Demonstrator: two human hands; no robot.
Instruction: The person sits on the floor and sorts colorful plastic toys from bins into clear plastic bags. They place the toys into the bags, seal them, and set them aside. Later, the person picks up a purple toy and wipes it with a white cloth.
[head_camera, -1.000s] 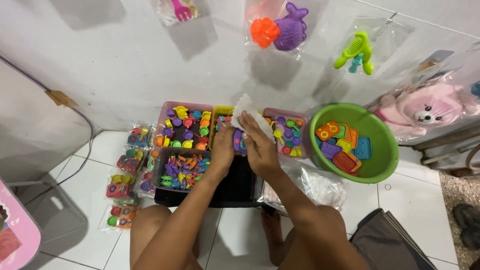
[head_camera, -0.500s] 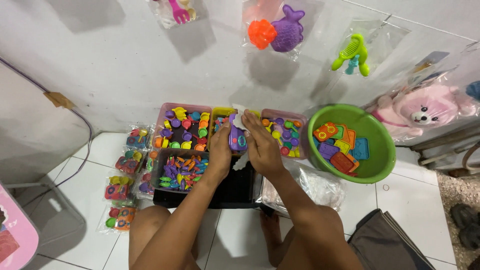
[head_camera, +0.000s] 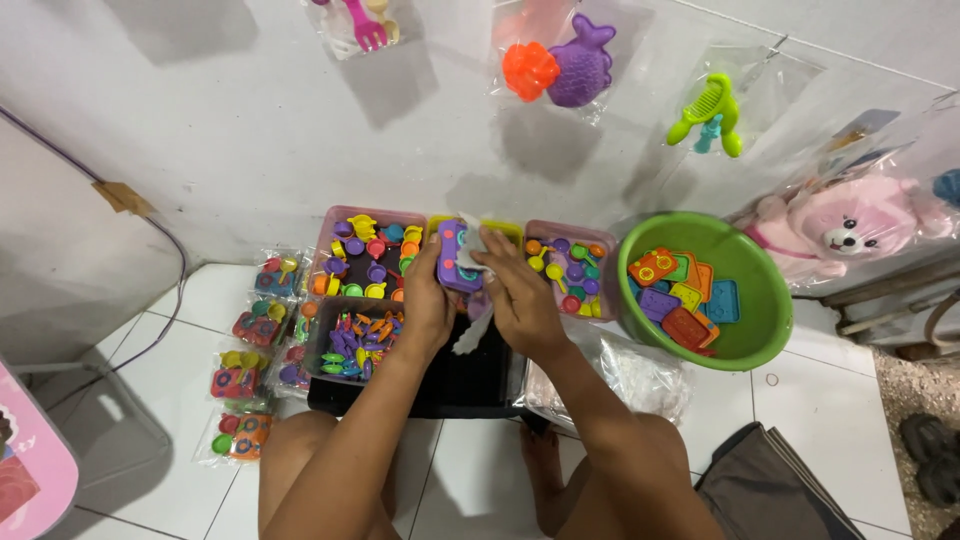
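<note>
My left hand (head_camera: 428, 300) and my right hand (head_camera: 518, 296) meet over the bins, both gripping a purple toy stove (head_camera: 457, 257) that sits in a clear plastic bag (head_camera: 470, 322). The bag's loose end hangs down between my hands. Under them lie a pink bin of small bright toy dishes (head_camera: 368, 256), a dark bin of toy cutlery (head_camera: 357, 336) and a black tray (head_camera: 470, 375). A second pink bin of small toys (head_camera: 568, 270) is just right of my right hand.
A green basin (head_camera: 745, 340) of flat toy stoves stands at the right. Several filled toy bags (head_camera: 255, 350) lie on the tiles at the left. Empty clear bags (head_camera: 640, 375) lie by my right knee. Bagged toys and a pink plush bear (head_camera: 845, 228) hang on the wall.
The clear bag, held up loose above the bins a second ago, has come down around the purple toy stove. Both hands have stayed over the bins.
</note>
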